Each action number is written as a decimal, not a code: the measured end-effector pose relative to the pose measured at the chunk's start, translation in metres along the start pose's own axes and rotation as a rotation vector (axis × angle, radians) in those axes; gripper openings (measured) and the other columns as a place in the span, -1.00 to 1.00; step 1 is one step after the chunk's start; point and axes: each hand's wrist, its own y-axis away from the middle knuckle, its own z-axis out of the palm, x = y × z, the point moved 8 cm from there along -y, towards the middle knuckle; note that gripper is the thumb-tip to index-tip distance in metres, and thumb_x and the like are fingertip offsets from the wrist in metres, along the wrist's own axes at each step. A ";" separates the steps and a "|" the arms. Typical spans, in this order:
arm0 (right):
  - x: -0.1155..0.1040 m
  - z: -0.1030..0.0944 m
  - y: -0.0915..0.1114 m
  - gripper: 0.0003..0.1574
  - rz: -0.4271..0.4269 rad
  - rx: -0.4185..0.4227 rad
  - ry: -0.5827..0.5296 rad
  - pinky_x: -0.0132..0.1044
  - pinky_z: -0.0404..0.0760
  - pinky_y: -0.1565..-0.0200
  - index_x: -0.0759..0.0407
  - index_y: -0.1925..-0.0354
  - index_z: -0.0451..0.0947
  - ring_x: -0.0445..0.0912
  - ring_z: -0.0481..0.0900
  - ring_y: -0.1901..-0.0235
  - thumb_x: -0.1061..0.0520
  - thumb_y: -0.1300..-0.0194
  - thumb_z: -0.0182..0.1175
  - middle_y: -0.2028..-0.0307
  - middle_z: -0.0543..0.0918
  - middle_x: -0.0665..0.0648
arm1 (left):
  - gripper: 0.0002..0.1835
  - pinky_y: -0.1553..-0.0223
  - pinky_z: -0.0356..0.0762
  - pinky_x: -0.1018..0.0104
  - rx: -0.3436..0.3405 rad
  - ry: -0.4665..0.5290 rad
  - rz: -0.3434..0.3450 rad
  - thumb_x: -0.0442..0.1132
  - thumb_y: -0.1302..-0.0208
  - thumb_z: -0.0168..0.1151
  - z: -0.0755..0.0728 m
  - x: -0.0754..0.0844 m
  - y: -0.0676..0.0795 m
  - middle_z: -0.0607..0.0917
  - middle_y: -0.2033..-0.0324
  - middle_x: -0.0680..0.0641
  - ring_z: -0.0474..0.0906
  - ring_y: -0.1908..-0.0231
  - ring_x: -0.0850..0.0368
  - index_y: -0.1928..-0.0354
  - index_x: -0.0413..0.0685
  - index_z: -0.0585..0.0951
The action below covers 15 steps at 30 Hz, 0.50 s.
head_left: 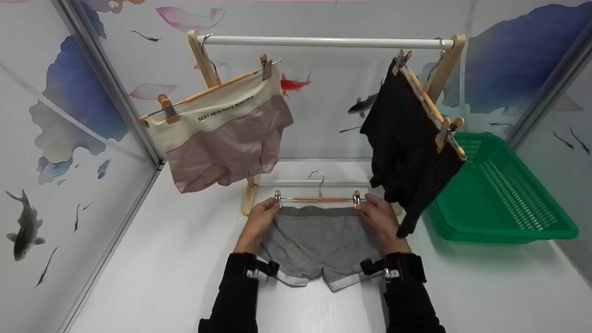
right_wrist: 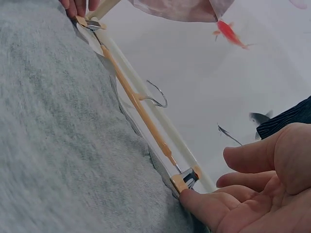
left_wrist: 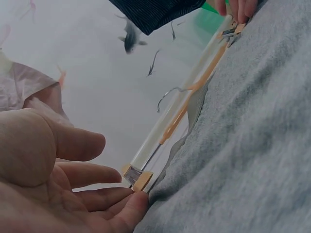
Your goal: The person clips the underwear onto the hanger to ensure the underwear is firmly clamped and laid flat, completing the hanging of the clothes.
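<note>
Grey shorts (head_left: 323,240) lie flat on the white table, their waistband at the clips of a wooden clip hanger (head_left: 319,200) whose metal hook points away from me. At the left clip (head_left: 277,198) is my left hand (head_left: 261,221); the left wrist view shows its extended fingers touching the clip and waistband, thumb held apart. My right hand (head_left: 380,218) is at the right clip (head_left: 356,199). In the right wrist view, its fingertips touch that clip (right_wrist: 185,179) from below, and the thumb stands away from it. Cloth hides part of the waistband's underside.
A rack with a white rail (head_left: 323,42) stands behind. Pink shorts with a cream waistband (head_left: 226,138) hang on its left, a black garment (head_left: 407,138) on its right, close above my right forearm. A green basket (head_left: 504,236) sits at right. Printed walls enclose the table.
</note>
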 end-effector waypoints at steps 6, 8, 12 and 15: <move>-0.002 0.002 0.000 -0.27 -0.024 0.010 0.063 -0.19 0.44 -0.25 0.46 -0.53 0.01 0.07 0.33 -0.33 0.31 -0.52 -0.03 -0.44 0.24 0.42 | -0.48 -0.41 0.20 -0.04 -0.021 -0.042 0.011 -0.23 -0.57 0.03 0.001 0.002 0.001 0.46 -0.32 -0.37 0.29 -0.40 -0.19 -0.41 -0.43 0.35; -0.003 0.003 0.001 -0.33 -0.038 0.014 0.099 -0.34 0.52 -0.05 0.47 -0.50 0.10 -0.02 0.45 -0.14 0.30 -0.53 -0.03 -0.36 0.36 0.42 | -0.46 -0.41 0.18 -0.04 -0.031 -0.042 0.016 -0.23 -0.57 0.02 0.001 0.003 0.002 0.42 -0.34 -0.40 0.27 -0.41 -0.22 -0.43 -0.45 0.31; -0.006 0.007 0.000 -0.36 -0.049 0.003 0.154 -0.50 0.45 0.17 0.47 -0.48 0.14 -0.12 0.44 -0.03 0.29 -0.56 -0.03 -0.40 0.34 0.39 | -0.43 -0.42 0.18 -0.02 -0.056 -0.032 0.065 -0.25 -0.58 0.02 0.001 0.009 0.005 0.34 -0.39 -0.43 0.26 -0.42 -0.25 -0.45 -0.48 0.24; -0.008 0.014 0.000 -0.35 -0.044 -0.017 0.182 -0.45 0.46 -0.04 0.44 -0.50 0.10 -0.05 0.34 -0.31 0.27 -0.57 -0.02 -0.51 0.16 0.31 | -0.46 -0.38 0.26 -0.04 -0.098 -0.074 0.173 -0.31 -0.57 0.02 0.002 0.019 0.007 0.33 -0.40 -0.42 0.33 -0.37 -0.27 -0.43 -0.50 0.26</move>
